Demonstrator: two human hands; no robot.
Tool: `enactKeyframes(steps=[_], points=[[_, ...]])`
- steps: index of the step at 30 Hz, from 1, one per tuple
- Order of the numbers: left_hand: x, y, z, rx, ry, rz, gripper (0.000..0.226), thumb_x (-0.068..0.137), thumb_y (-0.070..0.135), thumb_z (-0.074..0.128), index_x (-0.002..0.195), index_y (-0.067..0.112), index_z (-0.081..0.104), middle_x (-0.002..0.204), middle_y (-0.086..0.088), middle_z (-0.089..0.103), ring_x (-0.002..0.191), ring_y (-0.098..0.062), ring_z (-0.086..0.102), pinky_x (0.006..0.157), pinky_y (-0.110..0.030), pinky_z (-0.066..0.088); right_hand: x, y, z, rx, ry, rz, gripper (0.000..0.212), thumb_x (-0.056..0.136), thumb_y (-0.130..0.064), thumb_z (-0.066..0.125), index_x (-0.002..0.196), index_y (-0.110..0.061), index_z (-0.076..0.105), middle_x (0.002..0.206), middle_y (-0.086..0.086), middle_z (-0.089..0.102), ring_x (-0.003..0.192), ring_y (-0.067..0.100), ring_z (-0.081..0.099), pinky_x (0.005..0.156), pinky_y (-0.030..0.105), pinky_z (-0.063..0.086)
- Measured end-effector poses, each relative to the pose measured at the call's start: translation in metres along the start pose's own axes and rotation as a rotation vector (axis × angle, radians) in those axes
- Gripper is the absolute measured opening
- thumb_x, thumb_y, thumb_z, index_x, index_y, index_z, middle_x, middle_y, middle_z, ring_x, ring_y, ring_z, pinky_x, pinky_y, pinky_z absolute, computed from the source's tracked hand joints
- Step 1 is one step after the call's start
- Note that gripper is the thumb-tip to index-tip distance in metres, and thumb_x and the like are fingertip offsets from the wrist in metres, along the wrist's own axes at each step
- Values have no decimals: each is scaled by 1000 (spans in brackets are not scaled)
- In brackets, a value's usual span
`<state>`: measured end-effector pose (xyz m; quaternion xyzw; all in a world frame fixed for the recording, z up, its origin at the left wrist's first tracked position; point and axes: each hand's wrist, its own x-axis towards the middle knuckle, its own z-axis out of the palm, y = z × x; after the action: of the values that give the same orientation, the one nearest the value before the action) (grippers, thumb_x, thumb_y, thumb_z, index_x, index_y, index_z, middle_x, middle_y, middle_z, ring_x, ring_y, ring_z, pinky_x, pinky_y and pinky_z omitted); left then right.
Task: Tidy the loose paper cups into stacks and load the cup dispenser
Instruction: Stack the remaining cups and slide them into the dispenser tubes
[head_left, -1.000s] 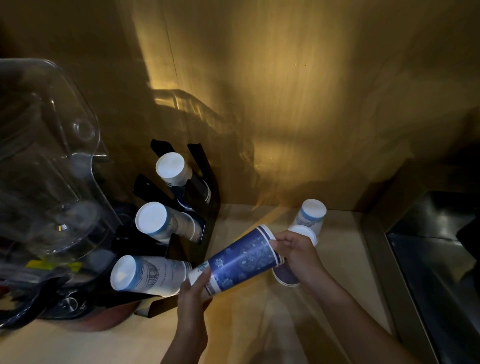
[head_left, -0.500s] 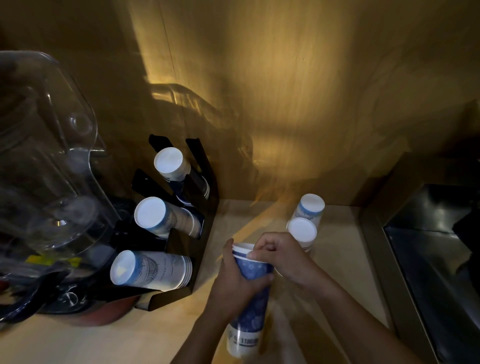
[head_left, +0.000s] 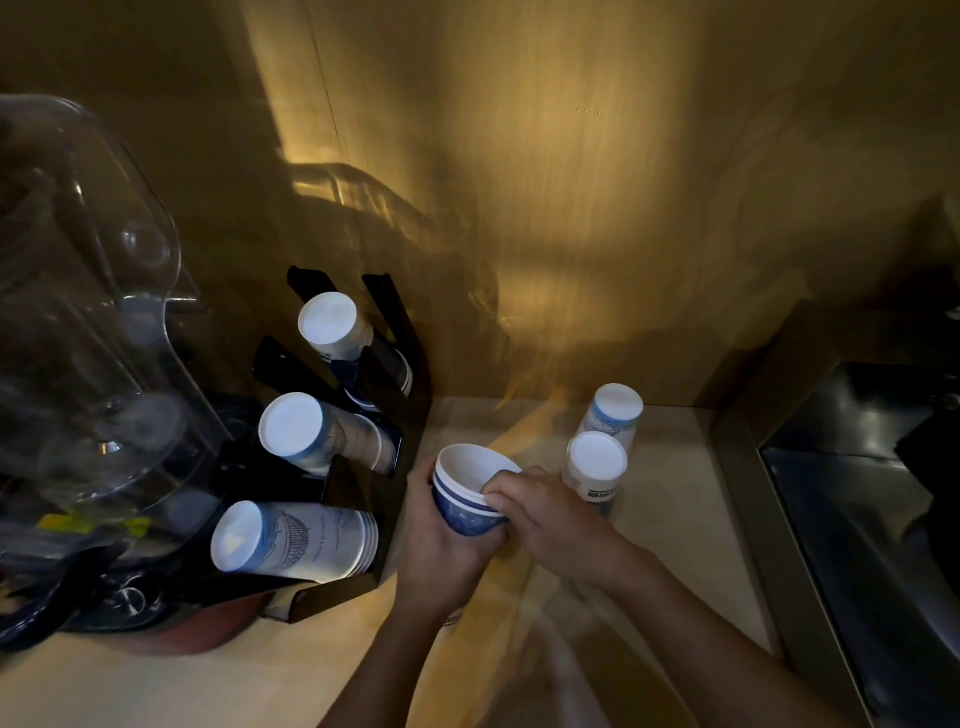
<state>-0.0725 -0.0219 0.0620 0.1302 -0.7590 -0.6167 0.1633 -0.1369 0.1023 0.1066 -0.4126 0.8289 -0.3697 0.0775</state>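
Two hands hold the nested stack of dark blue patterned paper cups (head_left: 467, 499), mouth up, above the pale wooden table (head_left: 670, 519): our left hand (head_left: 441, 551) wraps its body, fingers clenched around it, while our right hand (head_left: 545, 514) pinches its rim. Beside it to the left stands the black tiered cup dispenser (head_left: 363, 483) with three stacks. Two upturned white paper cup stacks (head_left: 597, 467) rest just right.
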Motion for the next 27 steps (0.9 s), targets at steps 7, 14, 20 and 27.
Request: enactKeyframes(steps=[7, 14, 20, 27], points=[[2, -4, -4, 118, -47, -15, 80, 48, 31, 84, 107, 52, 35, 109, 10, 56, 97, -4, 59, 80, -24, 52, -2, 4, 8, -69, 36, 61, 18, 95, -17, 40, 90, -5, 53, 89, 21, 66, 81, 33, 59, 69, 40, 47], [0, -9, -5, 187, -85, -34, 85, 48, 41, 82, 118, 39, 34, 112, 7, 54, 97, -7, 58, 79, -24, 53, -4, 5, 9, -59, 96, 183, 13, 95, -14, 41, 94, -8, 53, 95, 19, 65, 88, 32, 59, 75, 42, 47], [-2, -16, -9, 168, -139, -9, 76, 52, 34, 84, 114, 42, 41, 111, 10, 56, 97, -10, 61, 78, -26, 54, 4, 14, -17, 164, 343, 346, 16, 97, -19, 39, 86, -19, 51, 79, -4, 54, 74, 13, 49, 60, 20, 32], [-3, -12, 1, 71, -127, 20, 79, 52, 30, 85, 118, 42, 43, 114, 10, 57, 100, -9, 62, 79, -27, 55, 8, 14, -6, 270, 441, 322, 24, 84, -24, 64, 105, -16, 57, 109, -2, 46, 99, 10, 46, 87, 20, 38]])
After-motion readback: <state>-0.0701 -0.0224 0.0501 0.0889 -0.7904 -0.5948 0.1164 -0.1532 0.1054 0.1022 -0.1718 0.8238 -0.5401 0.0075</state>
